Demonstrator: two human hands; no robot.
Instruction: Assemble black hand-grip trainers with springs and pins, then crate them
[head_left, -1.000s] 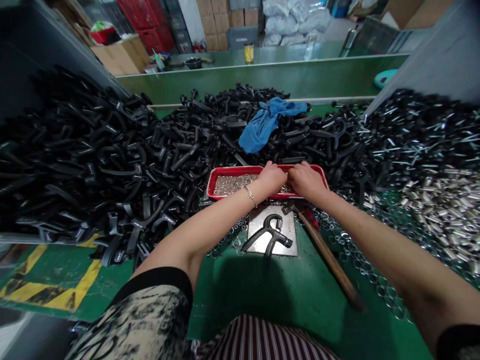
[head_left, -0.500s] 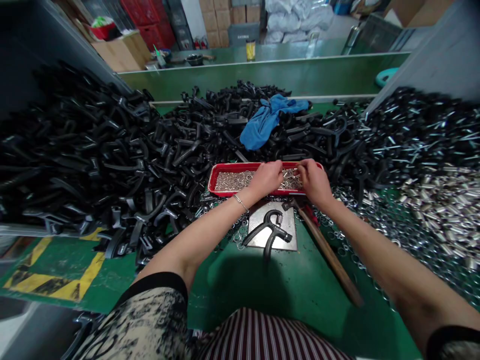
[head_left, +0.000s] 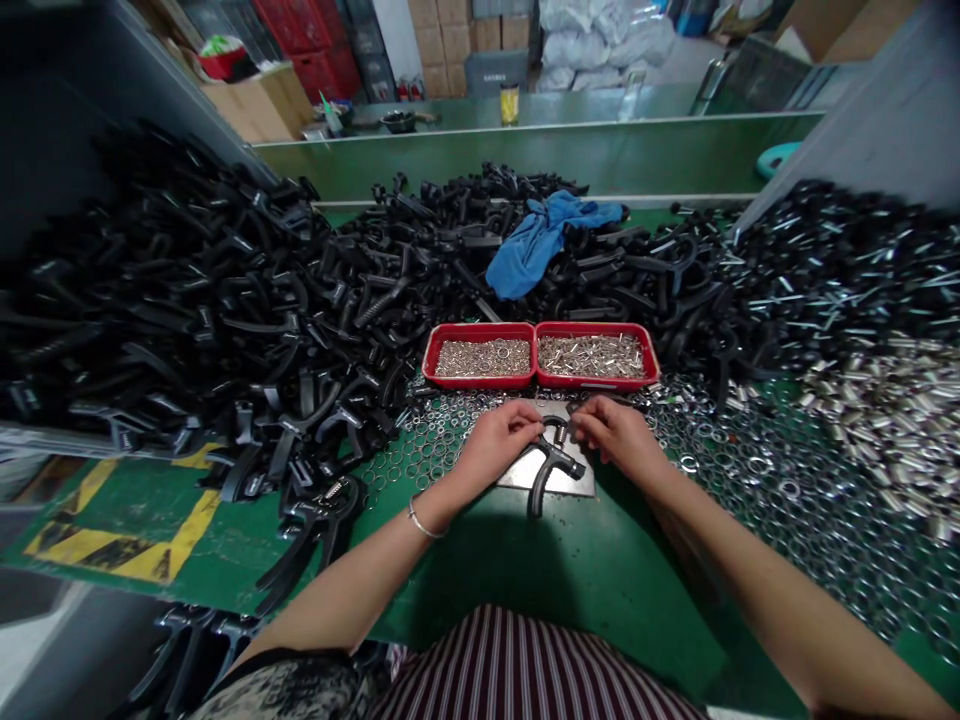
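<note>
A black hand grip strengthener with a coil spring lies on a square metal plate in front of me. My left hand is over its left side, thumb and fingertips pressed together; whatever they pinch is too small to make out. On the other side, close to the spring, my right hand is also closed in a pinch, its contents hidden by the fingers. Just beyond the hands, one red tray contains tiny metal pieces and another red tray contains small metal pins.
Black grip handles are heaped at left and behind the trays. A blue cloth lies on them. Metal rings spread at right, beside silver sleeves and black-and-metal parts. A finished-looking grip strengthener rests at left.
Both hands have come back from the red trays to the grip strengthener on the plate. My right hand and forearm now cover most of the hammer.
</note>
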